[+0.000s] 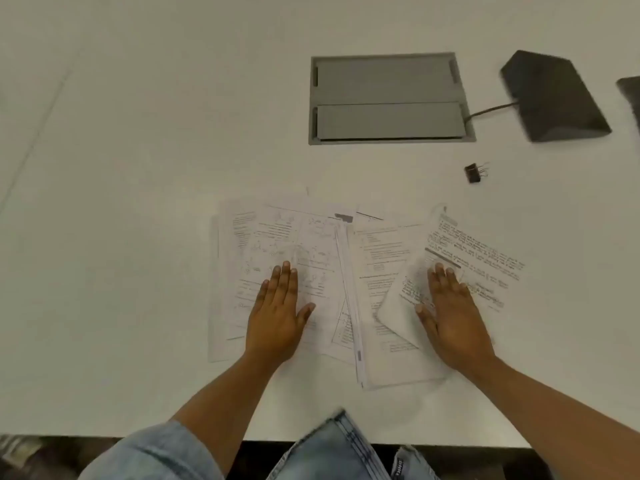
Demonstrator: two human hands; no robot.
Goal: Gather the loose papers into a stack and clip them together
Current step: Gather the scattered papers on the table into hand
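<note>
Several loose printed papers (322, 244) lie spread and overlapping on the white table (138, 202), fanned from left to right. My left hand (278, 310) rests flat, palm down, on the left sheets. My right hand (450, 310) rests flat on the tilted rightmost sheet (481, 254), fingers together. Neither hand grips anything. A small black binder clip (473, 173) lies on the table beyond the papers, to the right, apart from both hands.
A grey recessed cable hatch (389, 98) sits in the table behind the papers. A dark wedge-shaped device (550, 98) with a cable stands at the back right, another dark object (632, 95) at the right edge. The table's near edge runs just below my forearms.
</note>
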